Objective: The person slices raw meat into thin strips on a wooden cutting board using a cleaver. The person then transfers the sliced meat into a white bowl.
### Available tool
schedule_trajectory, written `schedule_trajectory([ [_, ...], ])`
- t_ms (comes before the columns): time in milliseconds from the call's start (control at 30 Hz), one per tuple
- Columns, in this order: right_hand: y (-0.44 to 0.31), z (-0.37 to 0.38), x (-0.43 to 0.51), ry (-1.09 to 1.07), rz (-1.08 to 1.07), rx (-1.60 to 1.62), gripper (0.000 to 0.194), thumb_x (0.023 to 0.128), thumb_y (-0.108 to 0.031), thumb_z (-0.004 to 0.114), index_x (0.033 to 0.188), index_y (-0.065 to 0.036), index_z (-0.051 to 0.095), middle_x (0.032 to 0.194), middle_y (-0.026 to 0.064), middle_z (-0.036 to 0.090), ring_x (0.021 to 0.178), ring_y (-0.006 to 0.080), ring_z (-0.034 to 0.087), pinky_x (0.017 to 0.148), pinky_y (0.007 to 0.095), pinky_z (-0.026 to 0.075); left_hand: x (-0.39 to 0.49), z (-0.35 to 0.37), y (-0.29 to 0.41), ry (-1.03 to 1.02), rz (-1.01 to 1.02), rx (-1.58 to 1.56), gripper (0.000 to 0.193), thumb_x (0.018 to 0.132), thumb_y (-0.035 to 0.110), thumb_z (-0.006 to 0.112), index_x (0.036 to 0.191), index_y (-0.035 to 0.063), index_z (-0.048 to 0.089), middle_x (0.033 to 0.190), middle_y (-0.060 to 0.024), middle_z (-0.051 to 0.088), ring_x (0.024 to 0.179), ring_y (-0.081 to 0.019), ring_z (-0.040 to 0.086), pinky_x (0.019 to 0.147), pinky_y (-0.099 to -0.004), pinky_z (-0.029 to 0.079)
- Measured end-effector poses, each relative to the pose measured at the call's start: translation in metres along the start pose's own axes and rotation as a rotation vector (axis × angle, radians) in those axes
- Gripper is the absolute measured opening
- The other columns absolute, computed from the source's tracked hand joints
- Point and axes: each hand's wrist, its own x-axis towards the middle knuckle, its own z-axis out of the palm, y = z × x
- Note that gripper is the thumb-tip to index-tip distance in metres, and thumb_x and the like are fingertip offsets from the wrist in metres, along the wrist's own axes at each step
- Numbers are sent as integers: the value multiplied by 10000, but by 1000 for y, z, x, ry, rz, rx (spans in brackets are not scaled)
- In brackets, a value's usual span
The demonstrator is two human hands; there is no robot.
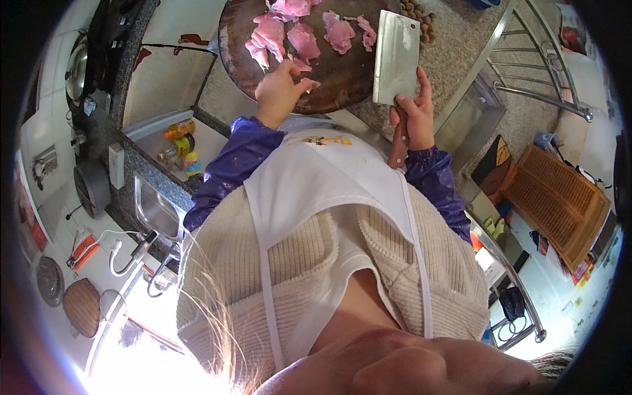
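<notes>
My right hand (415, 113) grips the wooden handle of a cleaver (397, 58). Its broad steel blade is raised, beside the right rim of a round wooden chopping board (340, 96). Over the board's near left edge, my left hand (284, 91) pinches a small scrap of raw meat (308, 85) between thumb and fingers. Just beyond the fingertips lies a pile of pink raw meat (268, 40). Separate pieces, among them a middle piece (303, 40) and another piece (338, 33), are spread across the board.
Small round brown items (425, 24) lie on the speckled counter (447, 54) right of the board. A metal rack (535, 91) stands farther right. At left are bottles (191, 163) in a recess, a steel sink (157, 207) and a dark pan (92, 190).
</notes>
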Motion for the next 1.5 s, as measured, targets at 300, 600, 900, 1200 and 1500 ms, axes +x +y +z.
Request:
schedule_trajectory([
  [300,2,17,-10,-134,47,-355,732,943,28,498,1554,-196,163,1174,108,583,546,76,477,457,242,413,21,2,-13,202,122,69,208,871,285,692,904,83,653,918,-104,674,818,-324,665,665,-431,510],
  [600,9,33,-13,-57,-18,-395,727,944,-1,522,1550,-180,164,803,53,614,518,90,525,468,249,443,29,-7,-21,-177,97,-796,99,865,78,661,936,47,599,886,-54,650,802,-176,679,689,-311,530],
  [900,24,36,-16,-202,-261,-867,682,933,-18,552,1531,-195,276,893,67,648,584,148,593,512,289,476,28,-5,-32,344,414,-31,172,865,205,689,1026,154,658,1007,-36,628,834,-282,655,673,-404,540],
  [1200,-15,39,-24,-649,-553,-1868,864,770,-93,624,1537,-314,293,876,56,590,675,241,647,534,359,534,-14,1,-54,204,985,28,303,817,101,620,1104,26,683,1136,-98,631,1043,-306,604,915,-405,496],
  [1500,-37,45,-4,-782,-668,-1947,836,802,-145,592,1546,-337,261,865,53,585,643,212,636,499,327,524,-31,24,-41,169,807,88,408,811,152,685,1187,-1,644,1239,-116,588,1143,-311,558,969,-400,485],
])
